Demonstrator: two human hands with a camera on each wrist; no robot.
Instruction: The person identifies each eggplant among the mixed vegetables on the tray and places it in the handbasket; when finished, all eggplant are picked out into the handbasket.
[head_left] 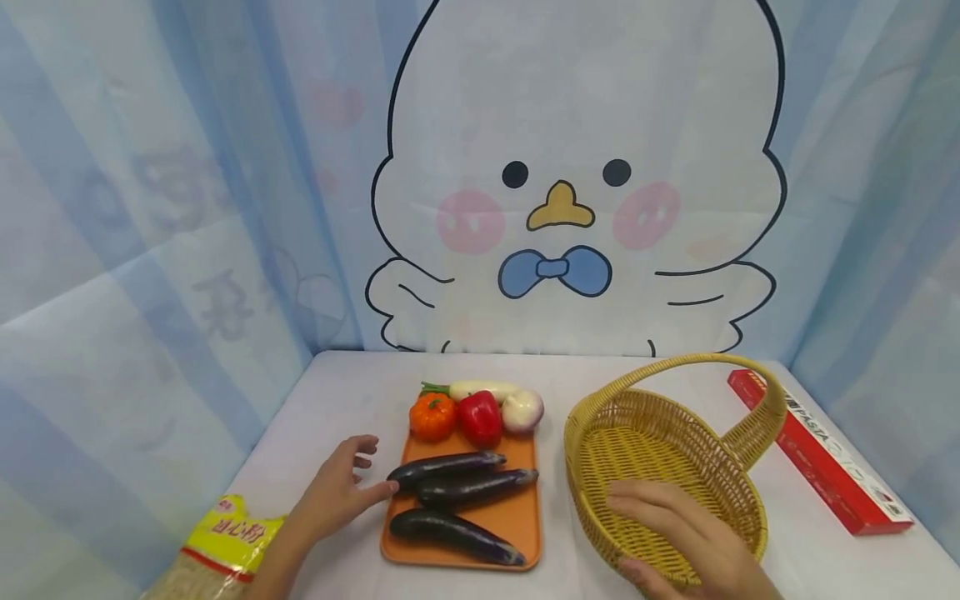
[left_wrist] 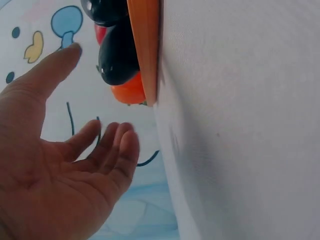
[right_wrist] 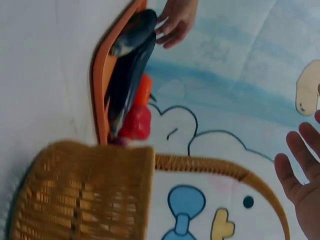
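Observation:
An orange tray (head_left: 525,508) carries several dark eggplants (head_left: 453,533), an orange pumpkin (head_left: 432,417), a red bell pepper (head_left: 480,418), a purple-white turnip (head_left: 522,411) and a white radish (head_left: 480,388). Left of the tray is my left hand (head_left: 337,487), fingers loosely bent and thumb by the upper eggplant's tip; the left wrist view (left_wrist: 65,150) shows its palm holding nothing. To the right stands a yellow wicker basket (head_left: 738,492) with a tall handle. Over its near side hovers my right hand (head_left: 693,537), fingers spread and grasping nothing.
A red pasta box (head_left: 821,458) lies behind and right of the basket. At the front left is a yellow-topped clear bag (head_left: 225,550) of dry food, partly behind the left forearm. Printed curtains (head_left: 150,275) enclose the white table (head_left: 337,392) on the sides and back.

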